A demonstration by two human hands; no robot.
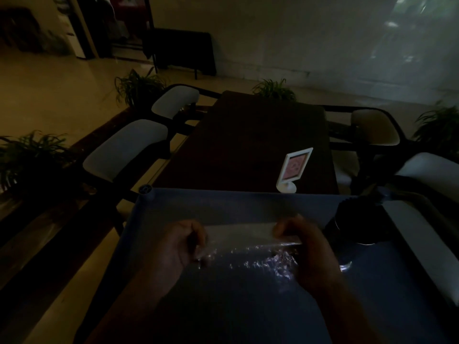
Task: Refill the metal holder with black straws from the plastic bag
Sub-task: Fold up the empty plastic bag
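Spanning the foreground, the blue bench (198, 207) is used as the work surface. The clear plastic bag (248, 244) is held stretched over it, likely for opening, beside the dark metal holder (352, 219). Fingers of the left hand (178, 247) and right hand (308, 247) are pinched on the bag's top edge.

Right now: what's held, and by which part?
The plastic bag, by its top edge: the left hand grips the left end, the right hand the right end.
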